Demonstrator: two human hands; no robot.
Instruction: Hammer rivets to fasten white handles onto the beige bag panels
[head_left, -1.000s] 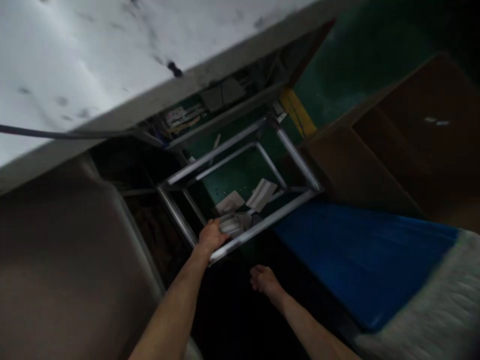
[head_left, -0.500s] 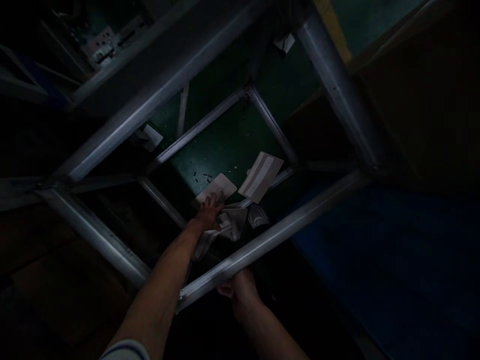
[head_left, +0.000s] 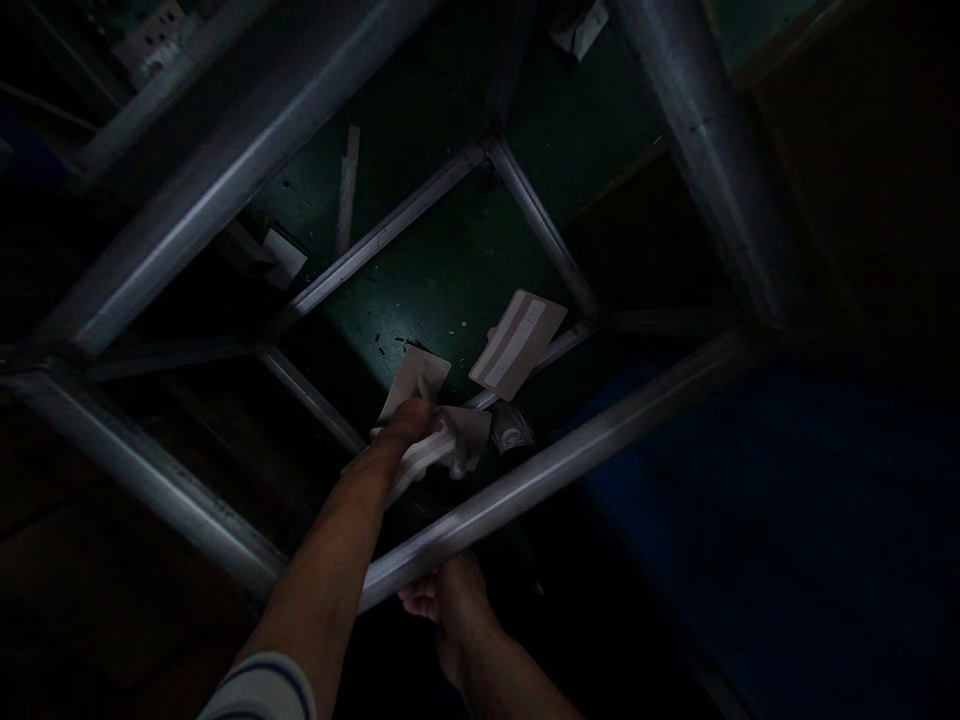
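Note:
My left hand (head_left: 405, 420) reaches down through a metal frame (head_left: 225, 190) to the dark green floor. Its fingers are closed on a pale flat card (head_left: 415, 380), lifting its edge. Under the wrist lies crumpled white packaging (head_left: 450, 450). A second pale card (head_left: 519, 343) leans on a lower bar just right of it. My right hand (head_left: 442, 600) is closed round the frame's near bar (head_left: 570, 460) from below.
The green floor (head_left: 442, 280) shows between the lower bars. A small white scrap (head_left: 283, 258) lies at the left and a thin pale strip (head_left: 346, 190) further back. A blue surface (head_left: 787, 540) fills the dim right side. Everything is dark.
The view has dropped in close under the table. My left hand went from the frame bar down to the floor and took hold of the card. My right hand gripped the near bar.

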